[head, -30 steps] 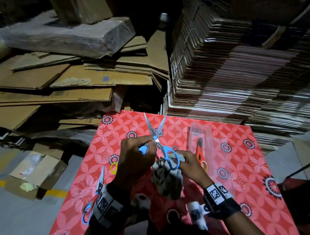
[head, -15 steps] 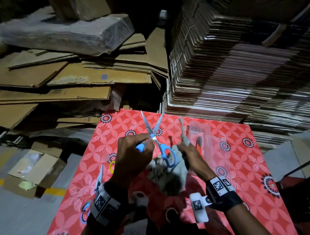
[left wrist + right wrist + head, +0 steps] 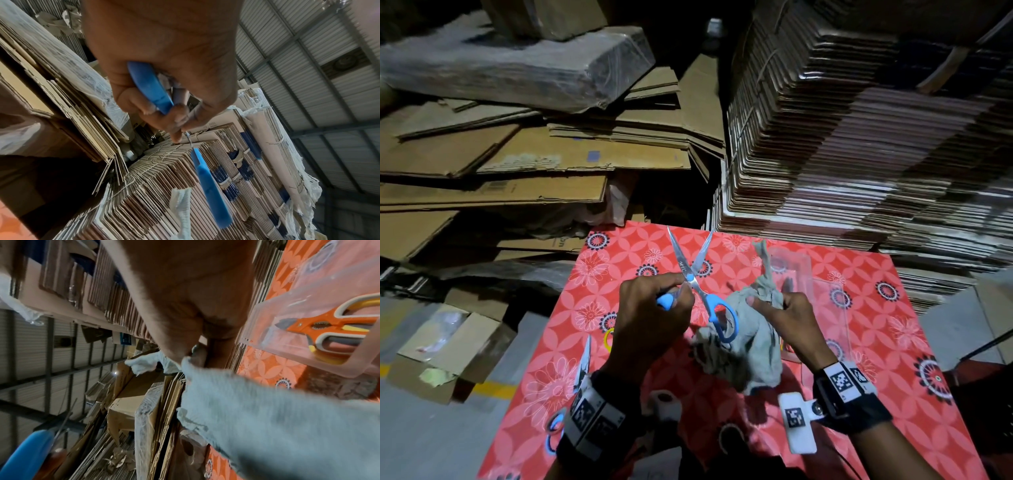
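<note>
Blue-handled scissors stand with their blades spread wide and pointing away from me, above the red flowered table. My left hand grips one blue handle loop; the other loop hangs free. My right hand pinches a pale grey cloth and holds it up just right of the scissors. A strip of the cloth sticks up past the fingers. The cloth hangs behind the free loop, apart from the blades.
A clear plastic box on the table holds orange-handled scissors. Another blue-handled pair lies at the table's left edge beside a yellow ring. Flattened cardboard and a tied stack of cartons crowd the far side.
My right hand has let go of the scissors' loop, moved right and lifted the cloth upward. The left hand keeps the open scissors in about the same place.
</note>
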The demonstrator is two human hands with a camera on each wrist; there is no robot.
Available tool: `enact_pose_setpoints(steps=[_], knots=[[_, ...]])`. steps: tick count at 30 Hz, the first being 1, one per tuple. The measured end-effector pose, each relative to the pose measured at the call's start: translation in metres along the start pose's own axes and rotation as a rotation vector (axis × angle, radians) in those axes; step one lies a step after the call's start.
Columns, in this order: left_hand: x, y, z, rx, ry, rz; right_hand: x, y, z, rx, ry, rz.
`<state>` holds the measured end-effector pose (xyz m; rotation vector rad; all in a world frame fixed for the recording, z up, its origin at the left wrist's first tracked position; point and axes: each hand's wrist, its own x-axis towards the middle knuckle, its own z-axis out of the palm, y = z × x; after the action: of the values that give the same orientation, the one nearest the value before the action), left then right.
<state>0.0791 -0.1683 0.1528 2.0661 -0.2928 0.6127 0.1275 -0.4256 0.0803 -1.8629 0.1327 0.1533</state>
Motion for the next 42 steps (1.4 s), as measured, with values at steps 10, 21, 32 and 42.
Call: enact_pose_setpoints(steps=[10,21,32,42], knots=[[-0.001,-0.003,0.001,-0.008,-0.02,-0.013,-0.005,-0.016,-0.001,0.043,-0.226,0.245],[0.0,-0.002,0.002,-0.01,-0.006,0.008,-0.003,-0.041,-0.03,-0.17,-0.122,-0.143],[0.002,0.004,-0.004,0.033,0.058,-0.127,-0.016,-0.077,-0.04,-0.383,-0.23,-0.34],[0.004,0.007,-0.008,0.008,0.101,-0.129,-0.015,-0.085,-0.04,-0.644,-0.127,-0.457]])
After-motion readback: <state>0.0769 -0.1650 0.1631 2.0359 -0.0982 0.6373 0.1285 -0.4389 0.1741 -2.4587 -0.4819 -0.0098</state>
